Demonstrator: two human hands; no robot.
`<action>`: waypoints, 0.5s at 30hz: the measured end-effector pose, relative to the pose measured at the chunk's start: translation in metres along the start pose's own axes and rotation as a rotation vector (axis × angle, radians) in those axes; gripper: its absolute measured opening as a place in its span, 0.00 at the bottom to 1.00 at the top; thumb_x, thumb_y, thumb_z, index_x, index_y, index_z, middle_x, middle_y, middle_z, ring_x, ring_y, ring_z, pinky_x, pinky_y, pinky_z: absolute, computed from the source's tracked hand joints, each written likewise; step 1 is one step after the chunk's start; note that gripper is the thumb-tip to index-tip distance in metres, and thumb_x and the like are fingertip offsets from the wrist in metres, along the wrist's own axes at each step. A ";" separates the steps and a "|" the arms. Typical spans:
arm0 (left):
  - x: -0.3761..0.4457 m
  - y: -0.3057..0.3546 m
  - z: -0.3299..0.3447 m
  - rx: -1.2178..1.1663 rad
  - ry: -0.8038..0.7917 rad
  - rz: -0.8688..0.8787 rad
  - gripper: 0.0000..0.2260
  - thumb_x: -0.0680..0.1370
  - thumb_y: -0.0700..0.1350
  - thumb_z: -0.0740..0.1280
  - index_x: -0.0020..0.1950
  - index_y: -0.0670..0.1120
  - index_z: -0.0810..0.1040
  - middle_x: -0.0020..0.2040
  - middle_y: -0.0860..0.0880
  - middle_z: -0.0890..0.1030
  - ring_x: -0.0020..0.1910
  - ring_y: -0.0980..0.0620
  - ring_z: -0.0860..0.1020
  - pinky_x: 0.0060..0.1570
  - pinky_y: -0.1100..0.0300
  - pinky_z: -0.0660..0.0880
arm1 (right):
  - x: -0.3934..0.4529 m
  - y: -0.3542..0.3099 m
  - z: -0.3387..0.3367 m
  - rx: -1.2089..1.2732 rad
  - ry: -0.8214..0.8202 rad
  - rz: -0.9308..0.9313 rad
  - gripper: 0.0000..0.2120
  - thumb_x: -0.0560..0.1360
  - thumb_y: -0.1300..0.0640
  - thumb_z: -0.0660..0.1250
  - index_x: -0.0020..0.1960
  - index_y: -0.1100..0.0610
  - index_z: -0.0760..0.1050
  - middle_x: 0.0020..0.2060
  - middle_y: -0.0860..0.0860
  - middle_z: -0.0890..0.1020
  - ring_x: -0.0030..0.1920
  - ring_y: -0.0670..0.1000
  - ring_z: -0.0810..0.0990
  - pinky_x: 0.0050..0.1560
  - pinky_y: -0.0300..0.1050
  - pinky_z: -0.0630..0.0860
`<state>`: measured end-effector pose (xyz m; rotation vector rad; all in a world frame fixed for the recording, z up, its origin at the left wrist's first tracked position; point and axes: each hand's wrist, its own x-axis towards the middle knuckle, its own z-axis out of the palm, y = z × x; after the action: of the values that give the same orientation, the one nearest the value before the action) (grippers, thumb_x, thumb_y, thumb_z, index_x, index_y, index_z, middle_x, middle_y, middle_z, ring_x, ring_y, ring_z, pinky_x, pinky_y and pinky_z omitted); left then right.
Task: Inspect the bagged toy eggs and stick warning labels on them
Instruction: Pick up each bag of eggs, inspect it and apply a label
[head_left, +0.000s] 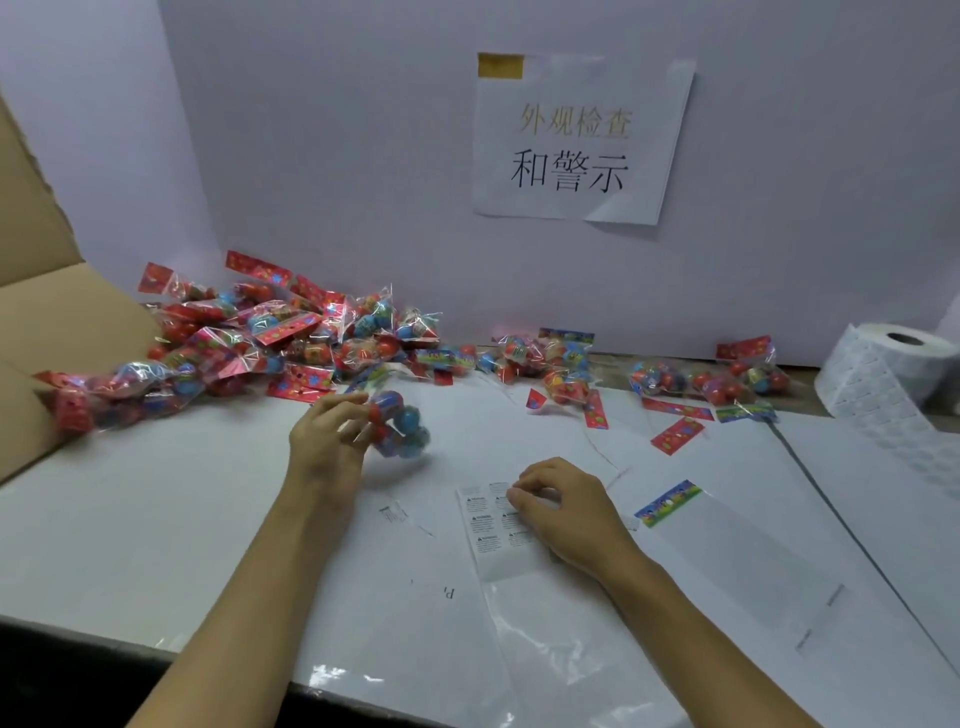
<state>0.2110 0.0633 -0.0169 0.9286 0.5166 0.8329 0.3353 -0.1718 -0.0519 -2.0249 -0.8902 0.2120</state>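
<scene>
Left hand grips 1 bag of toy eggs above the worktop; right hand, fingers curled, picks at the label sheet. Peel 1 label cleanly, then press it flat on smooth film.

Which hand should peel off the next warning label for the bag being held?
Probably the right hand: its fingertips already rest on the label sheet. The left hand is gripping the bag of eggs.

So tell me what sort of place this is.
Probably a packing or inspection station in a toy factory. A heap of bagged toy eggs lies on the paper-covered table, a printed sign hangs on the partition, and a roll of labels stands at the right.
</scene>
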 end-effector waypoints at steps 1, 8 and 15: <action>-0.002 0.004 0.002 -0.050 -0.036 -0.009 0.09 0.78 0.30 0.63 0.46 0.40 0.80 0.46 0.41 0.85 0.48 0.42 0.84 0.49 0.54 0.79 | 0.000 0.000 0.000 0.018 0.010 0.010 0.04 0.77 0.53 0.72 0.46 0.53 0.84 0.49 0.43 0.82 0.52 0.43 0.81 0.60 0.46 0.78; -0.031 -0.006 0.032 0.204 -0.309 -0.053 0.14 0.78 0.52 0.65 0.54 0.44 0.83 0.51 0.45 0.87 0.56 0.45 0.83 0.53 0.50 0.77 | -0.005 -0.006 -0.001 0.177 0.107 0.045 0.12 0.82 0.46 0.64 0.47 0.50 0.83 0.46 0.41 0.84 0.49 0.40 0.82 0.50 0.35 0.77; -0.058 -0.045 0.043 0.225 -0.365 -0.165 0.37 0.67 0.46 0.80 0.73 0.62 0.72 0.64 0.46 0.80 0.63 0.41 0.81 0.56 0.47 0.83 | -0.017 -0.021 -0.002 0.391 0.132 -0.069 0.16 0.77 0.35 0.64 0.51 0.46 0.81 0.45 0.40 0.84 0.51 0.40 0.82 0.48 0.32 0.78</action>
<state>0.2247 -0.0197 -0.0307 1.1977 0.3659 0.4463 0.3133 -0.1767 -0.0374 -1.6244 -0.7672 0.1951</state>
